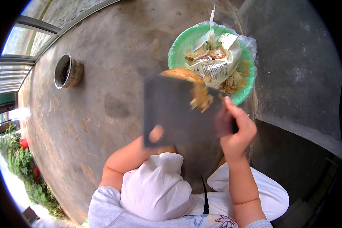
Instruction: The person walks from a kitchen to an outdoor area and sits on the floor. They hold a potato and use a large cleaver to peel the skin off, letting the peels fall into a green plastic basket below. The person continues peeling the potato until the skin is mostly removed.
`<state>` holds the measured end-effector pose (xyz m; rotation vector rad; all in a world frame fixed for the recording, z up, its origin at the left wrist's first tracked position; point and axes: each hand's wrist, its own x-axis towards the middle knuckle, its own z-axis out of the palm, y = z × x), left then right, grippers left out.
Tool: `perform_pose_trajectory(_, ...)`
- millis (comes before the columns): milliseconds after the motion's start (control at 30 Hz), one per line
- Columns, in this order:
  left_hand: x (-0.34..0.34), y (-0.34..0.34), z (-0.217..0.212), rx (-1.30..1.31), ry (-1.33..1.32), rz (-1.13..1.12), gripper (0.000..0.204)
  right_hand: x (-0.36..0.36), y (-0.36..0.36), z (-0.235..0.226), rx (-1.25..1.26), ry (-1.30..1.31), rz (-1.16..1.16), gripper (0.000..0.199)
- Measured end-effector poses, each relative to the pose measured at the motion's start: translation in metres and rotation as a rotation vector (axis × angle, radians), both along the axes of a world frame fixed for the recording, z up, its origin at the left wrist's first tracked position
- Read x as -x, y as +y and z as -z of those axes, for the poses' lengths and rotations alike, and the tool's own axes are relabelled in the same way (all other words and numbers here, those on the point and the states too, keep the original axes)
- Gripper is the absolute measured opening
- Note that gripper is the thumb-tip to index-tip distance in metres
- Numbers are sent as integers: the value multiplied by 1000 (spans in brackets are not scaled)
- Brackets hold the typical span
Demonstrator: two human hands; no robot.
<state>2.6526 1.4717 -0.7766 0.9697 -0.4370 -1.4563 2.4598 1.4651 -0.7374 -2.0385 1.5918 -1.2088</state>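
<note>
Both my hands hold up a dark, flat rectangular board (pixel 174 114), blurred by motion. My left hand (pixel 156 133) grips its lower left corner, with only the thumb showing on top. On the right side, my right hand (pixel 239 129) has its fingers curled round the edge; a dark, blurred patch there hides details. Brown and pale scraps (pixel 202 98) are at the far edge of the board, smeared by motion. Just beyond, a green basin (pixel 174 51) lined with a clear plastic bag holds a printed pale wrapper (pixel 218 70) and peelings (pixel 231 83).
A rounded tan thing (pixel 182 73) shows partly behind the board. To the far left stands a worn bucket (pixel 69 71) on the stained concrete floor (pixel 110 45). A dark wall (pixel 292 64) rises at right. Glass panels (pixel 34 41) and green plants (pixel 17 155) line the left side.
</note>
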Motion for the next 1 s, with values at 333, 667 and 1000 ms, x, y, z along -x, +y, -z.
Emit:
perform_pose_trajectory(333, -3, -7, 4, 55, 132, 22, 108, -21, 3, -5, 259, 135, -193, 44)
perform_pose_trajectory(667, -4, -3, 0, 62, 107, 45, 109, -13, 2, 1, 193, 138, -109, 47)
perform_pose_trajectory(1000, 8, 9, 7, 42, 58, 26, 111, 0, 1, 14, 146, 85, -76, 45)
